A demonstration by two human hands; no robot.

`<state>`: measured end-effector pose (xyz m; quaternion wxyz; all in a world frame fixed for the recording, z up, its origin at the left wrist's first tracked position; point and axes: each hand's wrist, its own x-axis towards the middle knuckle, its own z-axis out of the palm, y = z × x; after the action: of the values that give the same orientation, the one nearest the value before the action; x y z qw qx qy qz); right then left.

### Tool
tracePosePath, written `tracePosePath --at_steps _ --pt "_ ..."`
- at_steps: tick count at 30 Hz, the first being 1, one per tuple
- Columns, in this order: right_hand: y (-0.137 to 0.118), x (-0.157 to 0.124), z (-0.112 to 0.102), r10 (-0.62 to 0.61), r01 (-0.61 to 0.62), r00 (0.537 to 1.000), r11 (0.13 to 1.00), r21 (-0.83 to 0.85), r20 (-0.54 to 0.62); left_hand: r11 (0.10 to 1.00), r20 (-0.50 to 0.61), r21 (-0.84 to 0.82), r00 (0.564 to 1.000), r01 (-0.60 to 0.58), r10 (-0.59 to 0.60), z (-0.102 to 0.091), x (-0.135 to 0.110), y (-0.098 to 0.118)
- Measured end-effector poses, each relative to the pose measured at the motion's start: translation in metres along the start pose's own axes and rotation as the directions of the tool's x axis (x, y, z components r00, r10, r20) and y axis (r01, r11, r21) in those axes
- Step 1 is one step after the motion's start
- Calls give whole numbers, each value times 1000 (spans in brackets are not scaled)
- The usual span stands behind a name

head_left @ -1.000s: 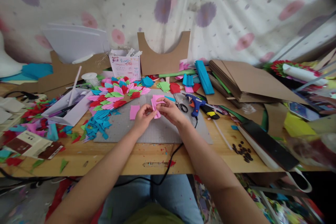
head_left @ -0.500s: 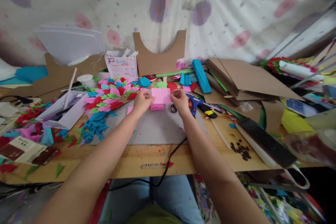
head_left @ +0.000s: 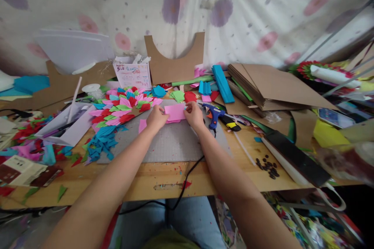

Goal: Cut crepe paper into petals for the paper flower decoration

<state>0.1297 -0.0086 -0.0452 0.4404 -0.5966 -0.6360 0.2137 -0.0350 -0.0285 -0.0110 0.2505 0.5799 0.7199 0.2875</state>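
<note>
A pink paper piece (head_left: 175,112) is stretched between my two hands over the grey cutting mat (head_left: 163,146). My left hand (head_left: 157,118) pinches its left edge, and my right hand (head_left: 194,116) pinches the right edge. Just below it, more pink paper shows, partly covered by the held piece. A smaller pink scrap (head_left: 142,125) lies on the mat beside my left hand. Right of my right hand lies a blue hot glue gun (head_left: 214,114), with a yellow and black cutter (head_left: 231,123) next to it.
Layered paper petals (head_left: 128,105) in several colours lie to the left, near a white box (head_left: 78,130) with pens. Stacked cardboard (head_left: 280,85) stands at the right, behind a black-topped long object (head_left: 296,155). Dark round pieces (head_left: 269,167) lie near the front edge. A black cable (head_left: 187,181) crosses it.
Both hands have come slightly lower and to the left with the pink paper, which now looks shorter in height and slightly tilted. The view has shifted a little.
</note>
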Motion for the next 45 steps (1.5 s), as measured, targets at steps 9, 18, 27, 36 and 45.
tracePosePath --at_steps 9,18,27,36,45 --pt "-1 -1 1 2 -1 1000 999 -43 29 998 4 65 1000 -15 14 4 2 -6" --pt "-10 -3 -5 16 -17 1000 994 110 8 997 -66 -57 996 -61 57 -3 -2 -6" --pt "-51 -21 -19 -177 -6 969 681 732 173 610 -129 -785 992 -112 15 -18 -18 -17" --pt "-61 -35 -18 -226 -45 946 616 787 231 183 469 -881 852 436 233 -21 -55 -19" --pt "-41 -26 -25 -37 36 969 999 7 245 349 131 -927 991 136 -37 -10 -41 -28"
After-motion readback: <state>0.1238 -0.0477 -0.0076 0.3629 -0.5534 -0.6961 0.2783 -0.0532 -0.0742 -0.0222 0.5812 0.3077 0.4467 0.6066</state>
